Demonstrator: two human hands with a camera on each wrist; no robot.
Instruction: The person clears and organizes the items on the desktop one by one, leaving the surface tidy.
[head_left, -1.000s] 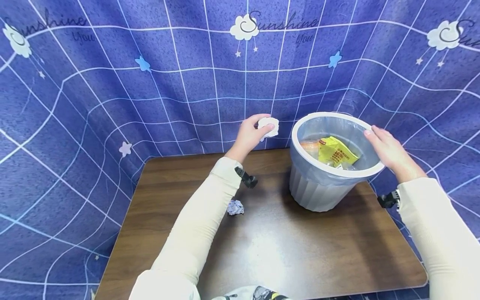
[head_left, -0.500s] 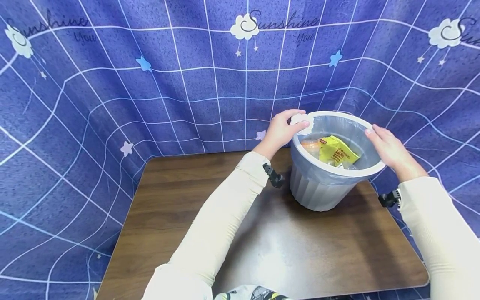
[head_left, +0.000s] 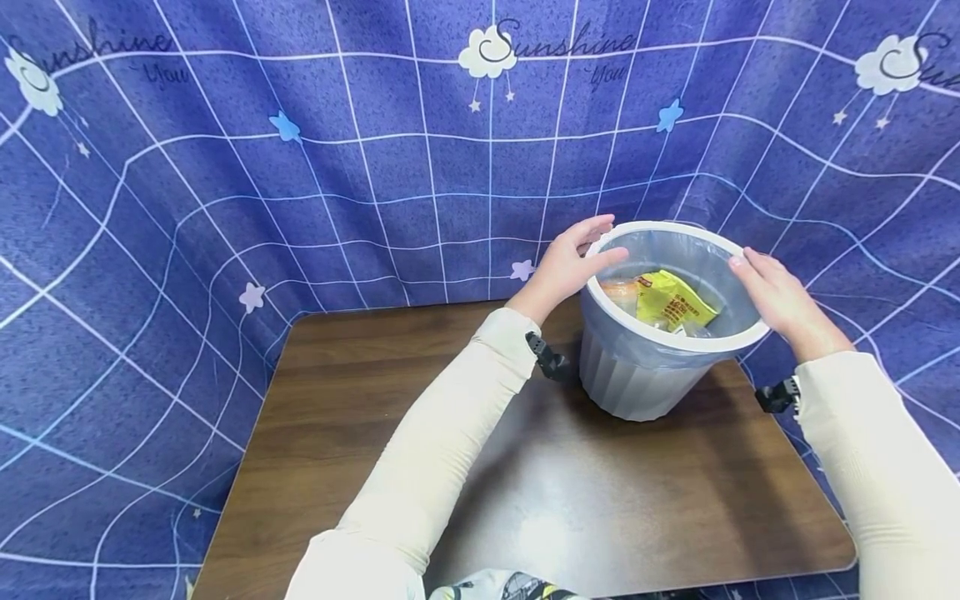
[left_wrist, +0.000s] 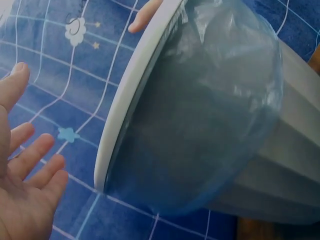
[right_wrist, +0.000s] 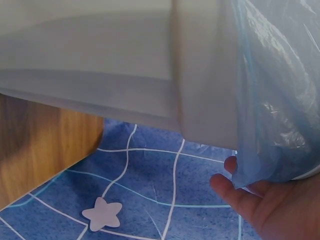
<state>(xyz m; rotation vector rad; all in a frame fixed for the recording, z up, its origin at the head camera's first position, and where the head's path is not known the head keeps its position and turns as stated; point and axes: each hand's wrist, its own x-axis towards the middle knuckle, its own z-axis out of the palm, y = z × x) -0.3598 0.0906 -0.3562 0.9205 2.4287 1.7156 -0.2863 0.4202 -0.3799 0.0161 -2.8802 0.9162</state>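
Observation:
A grey trash bin (head_left: 633,387) with a white rim and a clear bluish liner (right_wrist: 280,100) stands on the table, upright. Inside it lie a yellow snack wrapper (head_left: 671,302) and an orange-and-clear wrapper (head_left: 621,292). My left hand (head_left: 566,262) is over the bin's left rim with fingers spread, and nothing shows in it. In the left wrist view that hand (left_wrist: 30,195) is apart from the white rim (left_wrist: 117,115). My right hand (head_left: 783,300) holds the bin's right rim; its fingers (right_wrist: 235,197) lie along the outside of the liner.
The brown wooden table (head_left: 360,400) extends left and in front of the bin. A blue patterned curtain (head_left: 375,167) hangs close behind and at both sides. A black wrist camera (head_left: 547,358) sits on my left wrist, close to the bin wall.
My left hand moved right to the bin's rim and let go of the white crumpled paper, which is out of sight. Another crumpled paper on the table went out of view at my left forearm.

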